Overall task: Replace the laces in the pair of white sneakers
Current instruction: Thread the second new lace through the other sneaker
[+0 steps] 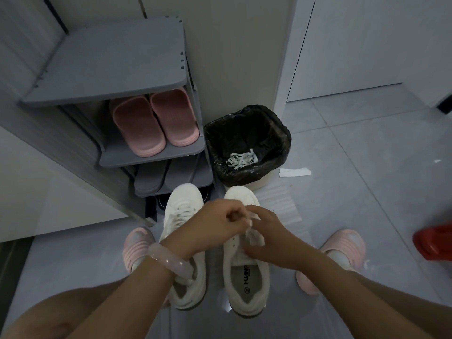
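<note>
Two white sneakers stand side by side on the grey floor in front of me. The left sneaker has a white lace threaded through its eyelets. Both my hands work over the right sneaker. My left hand, with a pink bangle on its wrist, pinches a white lace above the tongue. My right hand holds the same lace lower down, by the eyelets. A bundle of old white laces lies inside the black-lined bin.
A grey shoe rack holding pink slippers stands at the left. The bin sits just beyond the sneakers. My feet in pink slippers flank the sneakers. A paper scrap and a red object lie at the right.
</note>
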